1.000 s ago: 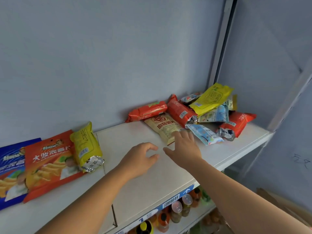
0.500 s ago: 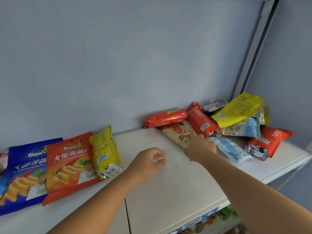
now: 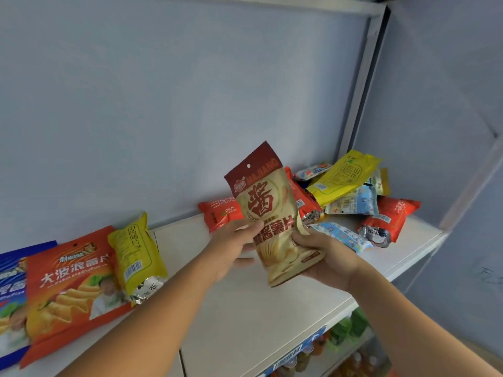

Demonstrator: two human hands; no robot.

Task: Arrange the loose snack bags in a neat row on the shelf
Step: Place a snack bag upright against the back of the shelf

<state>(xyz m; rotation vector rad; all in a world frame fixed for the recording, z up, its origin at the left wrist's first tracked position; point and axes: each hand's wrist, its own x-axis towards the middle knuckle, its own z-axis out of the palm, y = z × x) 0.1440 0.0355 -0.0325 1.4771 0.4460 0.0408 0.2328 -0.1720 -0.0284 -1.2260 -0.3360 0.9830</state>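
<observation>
L hand (image 3: 231, 248) grips beige chip bag (image 3: 275, 221) at its left edge, thumb across the front, fingers behind. R hand (image 3: 326, 257) holds the bag's lower right, thumb on the front, palm under it. Bag is upright and lifted clear of the white shelf (image 3: 245, 308), dark-red top strip tipped toward 11 o'clock, print facing cam.

Head view, dirs from the held bag:
- 8-9 o'clock: row lying on the shelf against the back wall. Blue bag (image 3: 11, 284) is cut off by the frame edge, orange-red chip bag (image 3: 70, 281) overlaps it, and yellow barcode bag (image 3: 136, 248) overlaps the orange-red one's right side.
- 9 o'clock, just behind L hand: red crispy bag (image 3: 220, 213) lying flat by the wall.
- 2-3 o'clock: loose pile in the shelf's right corner. Big yellow bag (image 3: 343, 178) sits on top, light-blue bag (image 3: 353, 205) under it, another light-blue one (image 3: 340, 235) at the front, red bag (image 3: 389, 219) at the far right.
- 5 o'clock: lower shelf (image 3: 340, 349), contents too blurry to tell.
</observation>
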